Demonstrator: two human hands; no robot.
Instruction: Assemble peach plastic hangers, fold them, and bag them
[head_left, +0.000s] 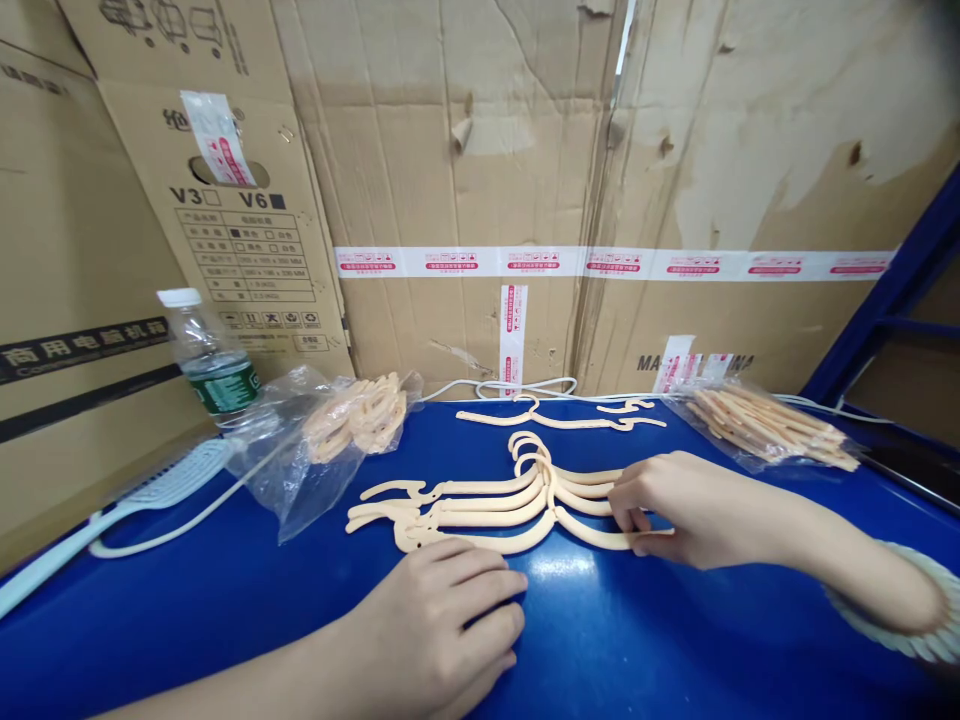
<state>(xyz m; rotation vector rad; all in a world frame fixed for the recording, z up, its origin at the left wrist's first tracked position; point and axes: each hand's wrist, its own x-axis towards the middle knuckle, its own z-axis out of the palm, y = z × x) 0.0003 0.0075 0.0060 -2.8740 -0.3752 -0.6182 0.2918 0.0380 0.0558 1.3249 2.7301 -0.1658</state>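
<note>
Now the near hanger point(521, 542) is pinched at its right end by the right hand's point(694, 505) fingers; its left arm is slightly overlapped by the left hand point(457, 610), whose grip cannot be told.

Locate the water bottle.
Head view, left side: the water bottle stands behind the hairbrush, next to a clear plastic bag, with printed cardboard behind it.

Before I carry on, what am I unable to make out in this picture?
All in the head view:
- Nearer hangers: right ends mostly covered by the right hand.
- Left hand: palm hidden beneath its own back.
- Hairbrush: handle's end cut off by the left edge.
- Bagged pale pieces at right: they hide one another, so no count.
- Printed carton: fine print too small and blurred.
</note>
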